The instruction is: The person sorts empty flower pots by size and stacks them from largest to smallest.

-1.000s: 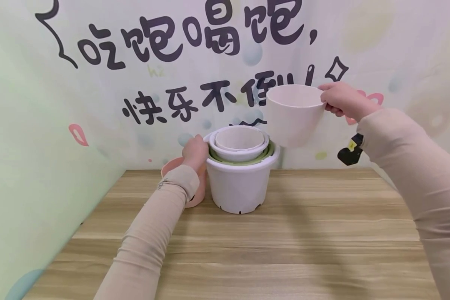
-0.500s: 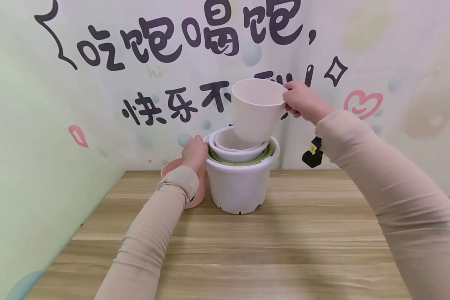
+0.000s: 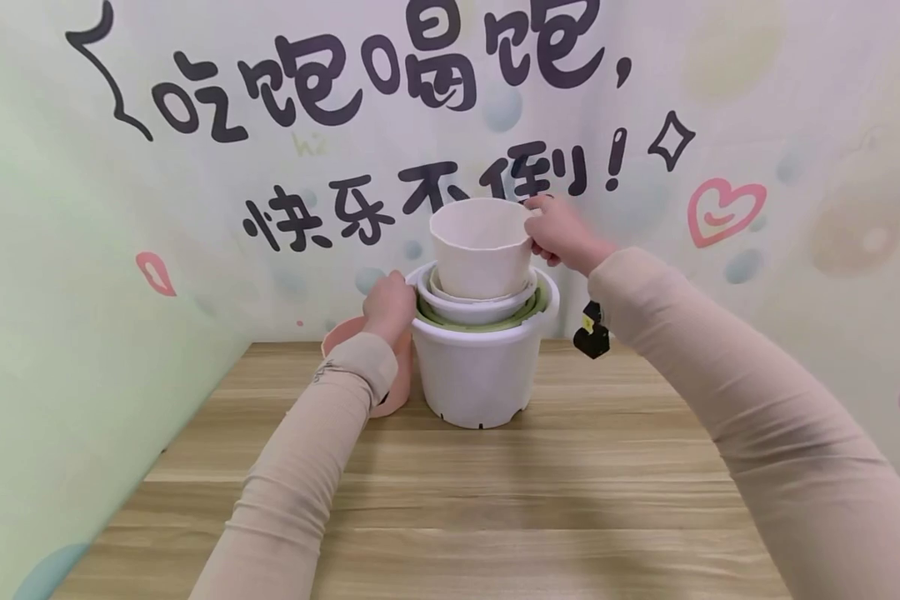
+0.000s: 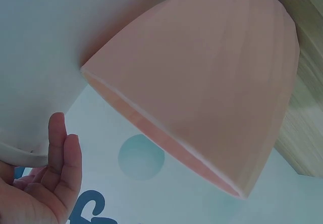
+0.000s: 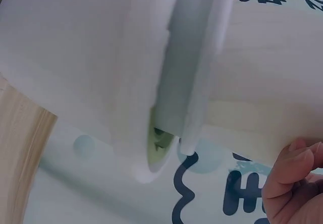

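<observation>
My right hand pinches the rim of a whitish flowerpot on its right side. This pot stands upright, its lower part inside the mouth of the nested pots. Below it, smaller white rims and a green pot sit inside a large white flowerpot. My left hand grips the large pot's rim at the left; the left wrist view shows its fingers by that rim. A pink flowerpot stands close beside the large one, partly hidden by my left arm in the head view.
The pots stand on a wood-grain table near its back edge. Behind it hangs a pale wall sheet with large black characters. A black device is strapped under my right wrist.
My right hand has carried the whitish pot leftward over the stack, then down into its mouth. The left hand has kept its hold on the large pot's rim.
</observation>
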Demonstrator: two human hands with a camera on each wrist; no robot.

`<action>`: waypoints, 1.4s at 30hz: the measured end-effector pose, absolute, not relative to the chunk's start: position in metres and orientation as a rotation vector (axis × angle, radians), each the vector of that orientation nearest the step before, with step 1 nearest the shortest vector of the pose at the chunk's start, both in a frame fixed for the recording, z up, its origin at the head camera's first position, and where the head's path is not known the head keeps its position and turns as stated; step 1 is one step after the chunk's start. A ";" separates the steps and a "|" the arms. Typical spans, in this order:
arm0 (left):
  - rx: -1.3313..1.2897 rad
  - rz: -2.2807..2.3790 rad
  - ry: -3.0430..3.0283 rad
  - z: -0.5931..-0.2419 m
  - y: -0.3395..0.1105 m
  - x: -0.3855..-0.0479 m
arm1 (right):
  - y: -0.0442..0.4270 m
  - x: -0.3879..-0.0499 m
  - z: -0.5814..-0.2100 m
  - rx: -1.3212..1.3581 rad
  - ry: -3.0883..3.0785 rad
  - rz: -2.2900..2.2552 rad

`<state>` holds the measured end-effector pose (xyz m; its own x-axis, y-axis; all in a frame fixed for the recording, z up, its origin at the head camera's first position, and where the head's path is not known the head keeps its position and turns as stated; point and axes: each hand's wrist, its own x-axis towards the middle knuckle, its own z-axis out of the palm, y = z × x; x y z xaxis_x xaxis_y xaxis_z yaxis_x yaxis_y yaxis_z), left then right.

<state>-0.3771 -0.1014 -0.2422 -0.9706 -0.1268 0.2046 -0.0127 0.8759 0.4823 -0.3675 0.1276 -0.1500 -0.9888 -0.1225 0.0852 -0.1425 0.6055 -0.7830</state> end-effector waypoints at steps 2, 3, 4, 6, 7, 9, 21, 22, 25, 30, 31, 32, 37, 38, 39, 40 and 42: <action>0.109 -0.728 -2.821 -0.243 -0.102 -0.377 | 0.125 -0.370 -0.155 0.220 -2.800 1.364; 0.110 -0.729 -2.823 -0.243 -0.102 -0.377 | 0.124 -0.371 -0.158 0.214 -2.802 1.361; 0.111 -0.730 -2.824 -0.243 -0.102 -0.377 | 0.124 -0.372 -0.160 0.213 -2.802 1.367; 0.108 -0.729 -2.825 -0.244 -0.102 -0.378 | 0.123 -0.373 -0.164 0.220 -2.806 1.366; 0.108 -0.728 -2.824 -0.244 -0.102 -0.378 | 0.122 -0.374 -0.166 0.225 -2.807 1.363; 0.106 -0.726 -2.821 -0.244 -0.102 -0.379 | 0.121 -0.374 -0.170 0.233 -2.814 1.358; 0.086 -0.761 -2.809 -0.245 -0.103 -0.379 | 0.123 -0.374 -0.180 0.226 -2.787 1.357; 0.084 -0.762 -2.809 -0.245 -0.103 -0.379 | 0.125 -0.374 -0.181 0.220 -2.771 1.366; 0.080 -0.771 -2.810 -0.245 -0.103 -0.377 | 0.133 -0.375 -0.185 0.195 -2.720 1.392; 0.088 -0.778 -2.812 -0.246 -0.102 -0.377 | 0.154 -0.382 -0.208 0.152 -2.740 1.266; 0.090 -0.773 -2.813 -0.246 -0.102 -0.377 | 0.158 -0.384 -0.215 0.148 -2.768 1.194; 0.090 -0.770 -2.814 -0.246 -0.102 -0.378 | 0.162 -0.386 -0.222 0.143 -2.793 1.125; 0.077 -0.773 -2.816 -0.247 -0.101 -0.378 | 0.170 -0.392 -0.249 0.106 -2.857 0.992; 0.075 -0.784 -2.815 -0.247 -0.102 -0.379 | 0.170 -0.392 -0.251 0.097 -2.849 1.016; 0.073 -0.790 -2.812 -0.247 -0.102 -0.378 | 0.169 -0.392 -0.253 0.086 -2.837 1.043; 0.068 -0.800 -2.808 -0.247 -0.103 -0.379 | 0.168 -0.392 -0.255 0.073 -2.824 1.061; 0.051 -0.803 -2.806 -0.248 -0.106 -0.379 | 0.166 -0.393 -0.255 0.063 -2.801 1.085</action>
<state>-0.3792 -0.1057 -0.2477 -0.9747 -0.0938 0.2026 0.0276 0.8499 0.5263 -0.3927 0.1659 -0.2554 -0.9897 0.0104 0.1429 -0.0885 0.7396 -0.6672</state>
